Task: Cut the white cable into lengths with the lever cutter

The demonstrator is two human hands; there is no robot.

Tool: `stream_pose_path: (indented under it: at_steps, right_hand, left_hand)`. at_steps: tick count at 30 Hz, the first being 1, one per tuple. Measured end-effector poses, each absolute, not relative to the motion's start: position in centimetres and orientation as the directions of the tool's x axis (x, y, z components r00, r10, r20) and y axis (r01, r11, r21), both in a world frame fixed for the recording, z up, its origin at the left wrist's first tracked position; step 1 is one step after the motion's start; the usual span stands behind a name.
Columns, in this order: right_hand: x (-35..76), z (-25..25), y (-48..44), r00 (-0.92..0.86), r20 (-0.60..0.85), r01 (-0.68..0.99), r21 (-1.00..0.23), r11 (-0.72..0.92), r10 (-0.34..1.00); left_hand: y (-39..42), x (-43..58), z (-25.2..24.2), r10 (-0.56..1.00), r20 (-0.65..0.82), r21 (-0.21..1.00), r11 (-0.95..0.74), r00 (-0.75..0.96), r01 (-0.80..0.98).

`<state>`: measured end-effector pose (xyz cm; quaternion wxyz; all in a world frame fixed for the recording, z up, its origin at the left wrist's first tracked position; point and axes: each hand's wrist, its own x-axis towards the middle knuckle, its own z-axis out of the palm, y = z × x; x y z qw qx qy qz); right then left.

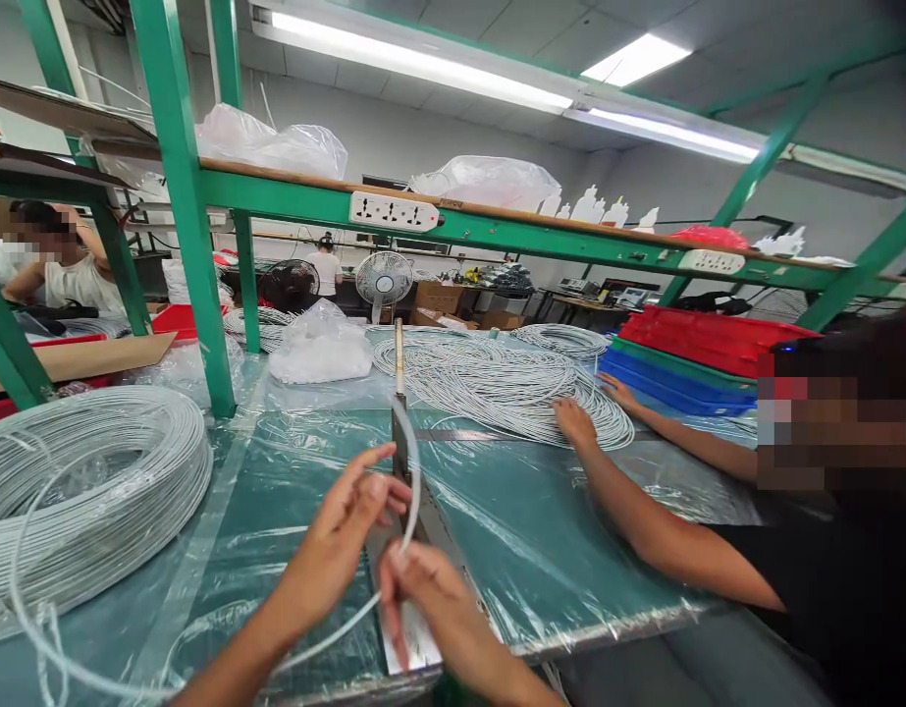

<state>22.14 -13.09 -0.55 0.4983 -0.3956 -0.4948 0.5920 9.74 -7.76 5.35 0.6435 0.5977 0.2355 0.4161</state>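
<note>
The left hand (349, 518) is half-curled, the right hand (439, 593) pinching.

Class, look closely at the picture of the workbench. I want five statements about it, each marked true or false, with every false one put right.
1. The right hand holds a white cable. True.
2. The left hand lies flat on the table. False: it is raised, with its fingers close to the white cable.
3. In the stack of trays, red is on top and blue at the bottom. True.
4. The large coil at the left of the picture hangs from a green post. False: it lies on the table.
5. A co-worker's near hand is at the wide spread of coils. True.
</note>
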Motion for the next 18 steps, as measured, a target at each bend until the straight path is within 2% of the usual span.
stream_pose_path:
  at_steps: [3,5,7,9,12,15,18]
  right_hand:
    - [27.9,1.1,-13.5,0.209,0.061,-0.271,-0.955,0.117,0.976]
    - [32.4,1.5,-13.8,0.412,0.051,-0.255,-0.952,0.169,0.910]
    - [36.6,1.2,-14.4,0.544,0.025,-0.220,-0.960,0.171,0.839]
    - [40.1,0.4,-14.9,0.612,-0.006,-0.194,-0.971,0.143,0.791]
    - [43.8,-0.9,-15.7,0.637,-0.062,-0.191,-0.978,0.079,0.768]
    - [46.2,-1.9,-16.0,0.654,-0.107,-0.185,-0.982,0.022,0.749]
    - [48.4,-2.5,-16.1,0.686,-0.122,-0.163,-0.987,-0.012,0.717]
  left_hand:
    - [-7.5,7.4,3.7,0.675,0.017,0.969,-0.192,0.738,0.153]
    - [-7.1,5.9,2.6,0.639,-0.071,0.880,-0.322,0.766,0.350]
    - [-6.2,4.7,1.5,0.665,-0.110,0.742,-0.440,0.739,0.506]
    - [-5.0,3.7,0.8,0.740,-0.113,0.578,-0.494,0.663,0.650]
    - [-3.2,2.0,0.3,0.839,-0.096,0.395,-0.462,0.536,0.794]
    - [-1.9,0.1,0.2,0.870,-0.112,0.314,-0.428,0.480,0.848]
    - [-1.2,-1.5,0.2,0.891,-0.100,0.285,-0.400,0.442,0.871]
